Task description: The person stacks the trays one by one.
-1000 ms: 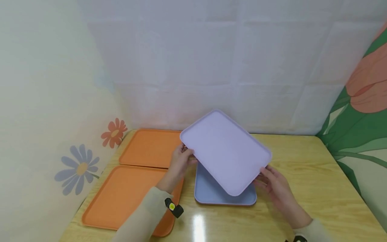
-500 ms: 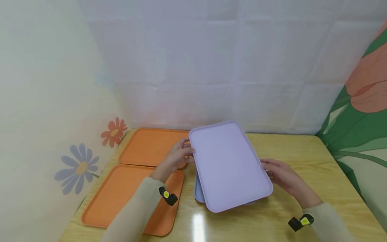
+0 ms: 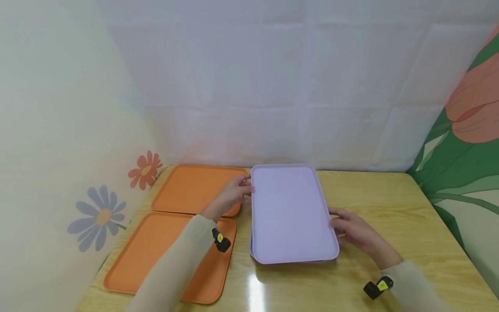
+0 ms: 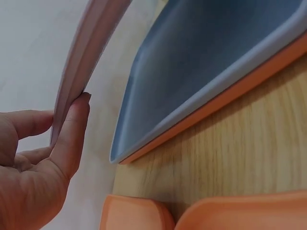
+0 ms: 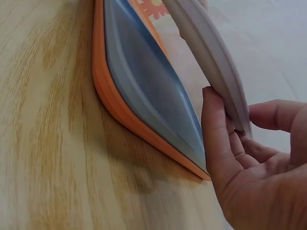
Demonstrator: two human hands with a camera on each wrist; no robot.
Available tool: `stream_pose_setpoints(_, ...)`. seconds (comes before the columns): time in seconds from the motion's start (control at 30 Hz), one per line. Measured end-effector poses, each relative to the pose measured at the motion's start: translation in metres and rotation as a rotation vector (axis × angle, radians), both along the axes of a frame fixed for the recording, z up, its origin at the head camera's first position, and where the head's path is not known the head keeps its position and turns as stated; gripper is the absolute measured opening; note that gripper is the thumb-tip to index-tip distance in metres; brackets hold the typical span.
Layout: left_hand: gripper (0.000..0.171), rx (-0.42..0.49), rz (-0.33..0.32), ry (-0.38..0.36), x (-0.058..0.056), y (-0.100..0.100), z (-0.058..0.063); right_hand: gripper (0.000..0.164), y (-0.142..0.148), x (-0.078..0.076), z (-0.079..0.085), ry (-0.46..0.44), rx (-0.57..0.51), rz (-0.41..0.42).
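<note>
Between the fingers of the left hand (image 3: pixel 231 196) and those of the right hand (image 3: pixel 355 230), a lilac tray (image 3: pixel 292 214) hung with its open side facing up. The left fingers pinched its long side toward the far end, digits on both faces of the edge; the right fingers pinched the opposite side nearer the close end, likewise gripping from above and below.

Directly beneath the fingers of both hands, and apart from the lilac tray, lay a blue tray (image 4: pixel 201 62), its hollow facing up toward the lilac underside. Seen from above, only a thin strip of it showed past the lilac edge. Under the blue tray sat an orange tray (image 4: pixel 216 102), its rim visible below the blue one; how deeply the two nested could not be told.

To the left of the left fingers, two more trays rested on the worktop (image 3: pixel 374 195), hollows up: a far orange tray (image 3: pixel 199 186) just beside those fingers, and a near orange tray (image 3: pixel 152 249) closer to the person, partly hidden by the left sleeve (image 3: pixel 175 255). Beyond the fingers of both hands hung a pale, creased cloth (image 3: pixel 273 86).
</note>
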State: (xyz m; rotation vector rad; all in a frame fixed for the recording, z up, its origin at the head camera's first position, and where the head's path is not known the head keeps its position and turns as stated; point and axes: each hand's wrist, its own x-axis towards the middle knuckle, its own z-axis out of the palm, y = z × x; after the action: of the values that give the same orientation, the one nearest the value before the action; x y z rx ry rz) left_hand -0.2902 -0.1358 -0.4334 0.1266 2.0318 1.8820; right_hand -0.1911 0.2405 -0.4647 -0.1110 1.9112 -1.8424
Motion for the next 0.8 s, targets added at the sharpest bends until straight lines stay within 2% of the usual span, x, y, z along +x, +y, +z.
stream_pose_setpoints(0.2,0.064,-0.047,-0.013,0.028,-0.006,0.003,0.000,0.064,-0.004,-0.002,-0.005,-0.008,0.033,-0.043)
stream_pose_setpoints(0.5,0.062,-0.108,-0.004,0.003,-0.022,0.005,-0.010,0.064,-0.008,-0.006,-0.014,0.035,0.047,-0.057)
stream_pose_setpoints(0.8,0.061,-0.139,0.007,0.010,-0.025,0.009,-0.013,0.064,-0.011,-0.007,-0.016,0.047,0.102,-0.096)
